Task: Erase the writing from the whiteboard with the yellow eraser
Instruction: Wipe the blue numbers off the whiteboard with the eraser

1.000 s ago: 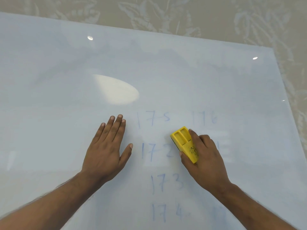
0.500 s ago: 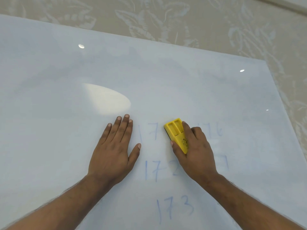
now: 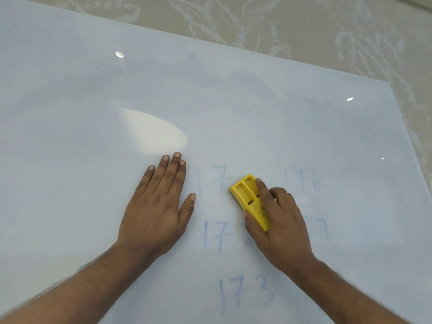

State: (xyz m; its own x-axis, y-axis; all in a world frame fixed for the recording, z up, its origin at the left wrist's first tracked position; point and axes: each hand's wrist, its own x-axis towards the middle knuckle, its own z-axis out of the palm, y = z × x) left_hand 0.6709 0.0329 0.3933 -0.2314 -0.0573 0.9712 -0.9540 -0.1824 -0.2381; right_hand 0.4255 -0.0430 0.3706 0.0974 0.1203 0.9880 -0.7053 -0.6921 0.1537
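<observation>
Right hand (image 3: 278, 220) grips yellow eraser (image 3: 251, 199) against whiteboard (image 3: 257, 113) amid faint blue numerals (image 3: 245, 291); left hand (image 3: 156, 206) lies flat, fingers spread.

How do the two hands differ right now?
The left hand lies flat and open on the whiteboard, holding nothing; the right hand is curled around the yellow eraser. The left sits on bare board beside the writing; the right covers part of it. Both rest on the board, fingers pointing away from the person.
</observation>
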